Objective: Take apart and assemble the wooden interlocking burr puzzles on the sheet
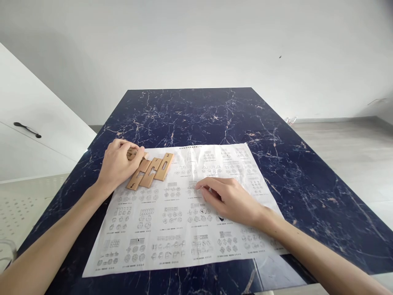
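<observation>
My left hand [121, 162] is closed around a light wooden puzzle piece [131, 154] at the top left of the instruction sheet; the fingers hide much of it. Just right of that hand, flat wooden pieces with cut-out notches lie side by side on the paper: one marked 3 [135, 180], one marked 1 [150, 173] and one marked 2 [164, 166] with a long slot. My right hand [230, 198] rests on the middle of the printed instruction sheet [147, 256], its fingers loosely bent, thumb a little apart, nothing visible in it.
The creased sheet, covered with rows of small diagrams, lies on a dark blue marbled table [190, 114]. A white cabinet with a black handle [27, 129] stands at the left. Beyond the table's far edge is a pale wall [190, 45].
</observation>
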`<act>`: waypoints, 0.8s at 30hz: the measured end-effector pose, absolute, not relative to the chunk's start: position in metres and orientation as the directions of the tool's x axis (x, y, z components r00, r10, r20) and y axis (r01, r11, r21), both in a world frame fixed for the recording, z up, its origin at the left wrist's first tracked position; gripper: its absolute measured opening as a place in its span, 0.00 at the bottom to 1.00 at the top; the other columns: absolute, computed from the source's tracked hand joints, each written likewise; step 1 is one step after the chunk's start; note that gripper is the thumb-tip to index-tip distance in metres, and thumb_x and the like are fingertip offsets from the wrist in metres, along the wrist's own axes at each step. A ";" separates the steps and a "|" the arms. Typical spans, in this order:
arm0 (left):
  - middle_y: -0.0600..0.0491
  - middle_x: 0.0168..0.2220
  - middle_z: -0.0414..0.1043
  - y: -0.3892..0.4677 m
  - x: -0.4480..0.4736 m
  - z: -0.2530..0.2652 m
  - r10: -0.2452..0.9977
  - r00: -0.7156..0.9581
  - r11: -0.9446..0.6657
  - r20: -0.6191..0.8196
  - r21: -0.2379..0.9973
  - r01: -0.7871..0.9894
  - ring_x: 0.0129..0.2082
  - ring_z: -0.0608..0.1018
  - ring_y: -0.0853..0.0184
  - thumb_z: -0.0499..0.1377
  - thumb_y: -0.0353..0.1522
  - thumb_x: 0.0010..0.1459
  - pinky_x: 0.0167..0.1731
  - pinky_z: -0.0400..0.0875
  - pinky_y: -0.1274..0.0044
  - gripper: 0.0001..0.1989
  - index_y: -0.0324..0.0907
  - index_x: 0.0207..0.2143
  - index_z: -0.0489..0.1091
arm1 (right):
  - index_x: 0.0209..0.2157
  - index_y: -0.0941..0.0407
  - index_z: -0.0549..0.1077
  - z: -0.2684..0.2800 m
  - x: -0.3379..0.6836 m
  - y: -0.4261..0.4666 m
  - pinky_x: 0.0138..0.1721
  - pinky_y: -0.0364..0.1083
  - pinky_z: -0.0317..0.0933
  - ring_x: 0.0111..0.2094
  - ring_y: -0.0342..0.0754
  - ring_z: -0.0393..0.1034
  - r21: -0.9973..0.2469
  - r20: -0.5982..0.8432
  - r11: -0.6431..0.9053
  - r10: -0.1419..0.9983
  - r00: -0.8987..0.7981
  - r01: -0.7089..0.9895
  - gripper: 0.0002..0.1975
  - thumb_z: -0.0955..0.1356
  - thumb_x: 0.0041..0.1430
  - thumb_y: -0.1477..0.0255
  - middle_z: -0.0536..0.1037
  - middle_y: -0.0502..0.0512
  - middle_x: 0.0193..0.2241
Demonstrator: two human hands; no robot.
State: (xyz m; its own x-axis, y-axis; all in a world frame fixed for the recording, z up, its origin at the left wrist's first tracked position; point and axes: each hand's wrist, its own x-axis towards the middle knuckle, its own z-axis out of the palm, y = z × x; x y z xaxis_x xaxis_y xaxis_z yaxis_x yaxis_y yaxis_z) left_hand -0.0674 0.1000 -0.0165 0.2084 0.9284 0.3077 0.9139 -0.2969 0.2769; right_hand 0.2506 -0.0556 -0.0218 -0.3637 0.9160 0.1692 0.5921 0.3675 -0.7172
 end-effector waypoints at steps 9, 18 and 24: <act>0.42 0.48 0.73 0.102 -0.072 -0.013 0.928 0.259 -0.333 0.270 0.282 0.900 0.57 0.74 0.47 0.54 0.52 0.67 0.64 0.65 0.53 0.22 0.44 0.40 0.74 | 0.51 0.59 0.81 -0.021 0.251 -0.055 0.30 0.46 0.61 0.25 0.44 0.71 -0.714 0.158 0.367 0.914 -0.373 0.596 0.17 0.62 0.74 0.70 0.85 0.57 0.35; 0.44 0.48 0.71 0.105 -0.078 -0.006 0.923 0.299 -0.360 0.242 0.270 0.893 0.56 0.73 0.49 0.58 0.53 0.62 0.63 0.66 0.56 0.22 0.43 0.41 0.74 | 0.51 0.58 0.81 -0.020 0.251 -0.055 0.33 0.47 0.64 0.29 0.46 0.75 -0.722 0.141 0.357 0.914 -0.380 0.592 0.17 0.62 0.75 0.70 0.87 0.58 0.41; 0.43 0.50 0.71 0.108 -0.082 -0.010 0.929 0.255 -0.324 0.266 0.258 0.910 0.57 0.73 0.48 0.60 0.51 0.60 0.64 0.66 0.56 0.22 0.43 0.42 0.75 | 0.51 0.57 0.80 -0.021 0.252 -0.055 0.33 0.47 0.65 0.31 0.47 0.77 -0.722 0.138 0.355 0.915 -0.380 0.594 0.16 0.62 0.75 0.70 0.87 0.58 0.41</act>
